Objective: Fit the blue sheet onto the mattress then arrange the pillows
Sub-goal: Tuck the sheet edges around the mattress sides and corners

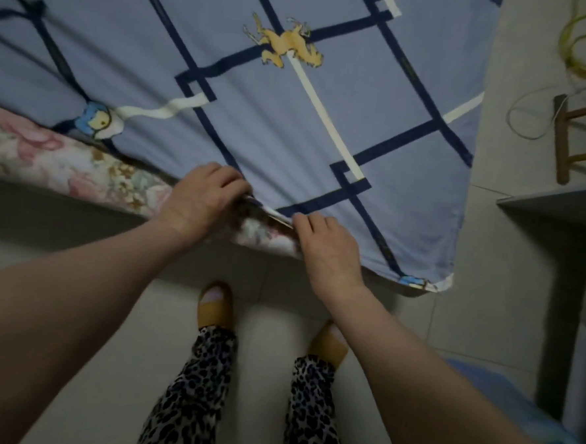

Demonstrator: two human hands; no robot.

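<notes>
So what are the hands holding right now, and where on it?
Both hands grip the blue sheet by its near edge, at the side of the mattress: left hand and right hand close together.

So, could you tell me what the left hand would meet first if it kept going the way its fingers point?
The left hand points up and right across the bed edge, so it would probably slide straight onto the blue sheet covering the floral mattress. Its fingertips already touch the sheet's hem.

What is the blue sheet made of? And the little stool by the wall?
The blue sheet looks like thin woven cloth, probably cotton, matte: it creases where the left hand and right hand grip its edge. The stool looks like wood: brown, with round rungs and a slight sheen.
</notes>
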